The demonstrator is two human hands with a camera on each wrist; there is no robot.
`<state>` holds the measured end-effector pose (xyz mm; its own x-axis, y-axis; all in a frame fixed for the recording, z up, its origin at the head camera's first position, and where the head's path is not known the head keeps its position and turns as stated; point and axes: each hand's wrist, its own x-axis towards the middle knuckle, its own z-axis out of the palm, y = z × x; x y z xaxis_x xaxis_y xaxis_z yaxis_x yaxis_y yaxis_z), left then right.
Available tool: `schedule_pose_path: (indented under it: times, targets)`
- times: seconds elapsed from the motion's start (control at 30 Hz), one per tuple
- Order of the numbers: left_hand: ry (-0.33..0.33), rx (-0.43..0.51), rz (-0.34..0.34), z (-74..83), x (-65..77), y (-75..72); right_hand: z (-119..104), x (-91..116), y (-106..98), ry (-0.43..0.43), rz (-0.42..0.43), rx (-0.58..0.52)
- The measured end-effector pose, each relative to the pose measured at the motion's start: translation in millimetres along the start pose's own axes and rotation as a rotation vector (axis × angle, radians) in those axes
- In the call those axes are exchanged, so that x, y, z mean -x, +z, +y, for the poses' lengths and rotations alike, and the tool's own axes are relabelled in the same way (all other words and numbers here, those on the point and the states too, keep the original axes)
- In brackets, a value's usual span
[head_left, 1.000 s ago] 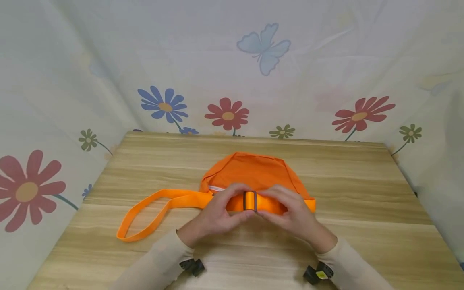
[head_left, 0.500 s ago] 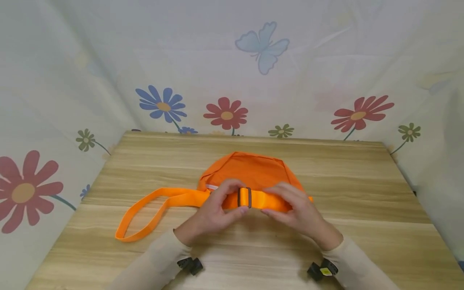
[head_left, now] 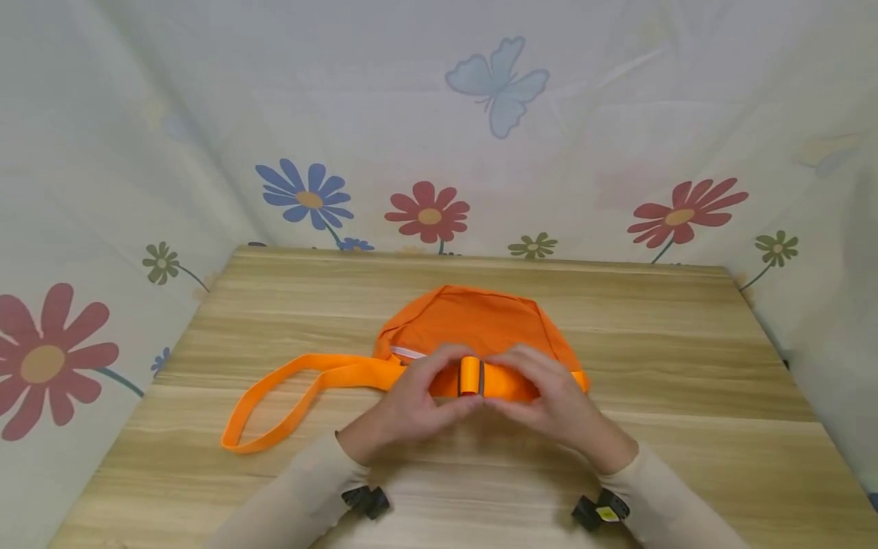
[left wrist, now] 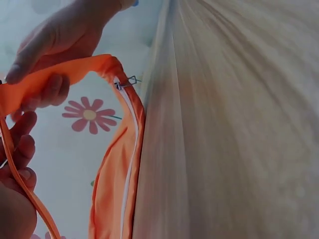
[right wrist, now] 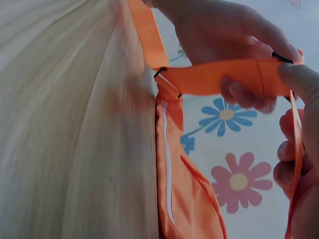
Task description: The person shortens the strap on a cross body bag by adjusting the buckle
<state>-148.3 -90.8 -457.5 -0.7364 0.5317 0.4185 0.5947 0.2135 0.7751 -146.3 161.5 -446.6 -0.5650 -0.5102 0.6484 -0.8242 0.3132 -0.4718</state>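
An orange fabric bag (head_left: 487, 324) lies on the wooden table, a white zipper (right wrist: 168, 159) along its near side. In front of it, both hands hold its bright orange webbing strap (right wrist: 214, 78) at a dark slider buckle (head_left: 482, 379). My left hand (head_left: 418, 400) pinches the strap on the left of the buckle, thumb below and fingers above. From the right, my right hand (head_left: 559, 400) pinches the strap close to the buckle. A short strap loop (head_left: 469, 375) bulges up through the buckle between the fingertips. Some fingers are hidden behind the strap.
A long loop of the strap (head_left: 240, 412) lies on the table (head_left: 658, 465) to the left. A metal zipper pull (left wrist: 131, 80) shows at one bag end. Flower-printed cloth (head_left: 549, 160) hangs behind and beside the table.
My right hand first drew away from the buckle, then came back close to it. The strap at the buckle now bulges into a raised loop. The bag stays nearly in place.
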Motion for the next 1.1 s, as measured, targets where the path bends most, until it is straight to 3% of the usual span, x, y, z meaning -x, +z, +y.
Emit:
schedule_pose_path:
  times: [0.27,0.77,1.1]
  targets:
    - [-0.066,0.016,0.043,0.4,2.9,-7.7,16,16,-15,0.039,0.006,0.08]
    - [-0.031,0.093,-0.006,-3.1,0.3,-3.0,13,12,-12,0.003,0.026,0.011]
    - [0.027,0.072,-0.039,-5.1,-3.3,1.3,5,2,-1,-0.034,-0.009,0.044]
